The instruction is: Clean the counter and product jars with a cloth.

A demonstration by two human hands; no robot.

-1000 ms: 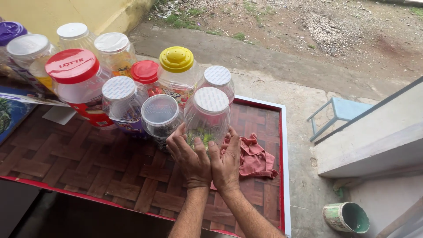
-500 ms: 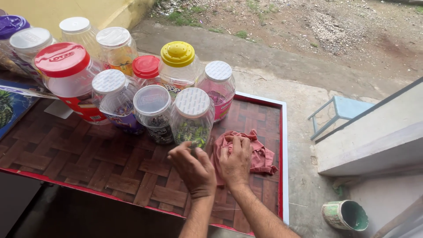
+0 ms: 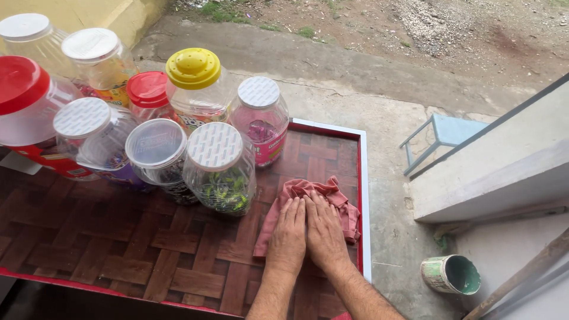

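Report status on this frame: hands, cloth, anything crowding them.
Left hand and right hand flat, side by side on the pink cloth, no grip closed. Cloth crumpled on the woven-pattern table. Green-candy jar stands just left of it, apart.

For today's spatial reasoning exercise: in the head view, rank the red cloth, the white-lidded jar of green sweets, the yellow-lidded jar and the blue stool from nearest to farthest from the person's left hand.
1. Red cloth: under the left hand.
2. White-lidded jar of green sweets: just up-left.
3. Yellow-lidded jar: back row, farther up-left.
4. Blue stool: off the table, far right.
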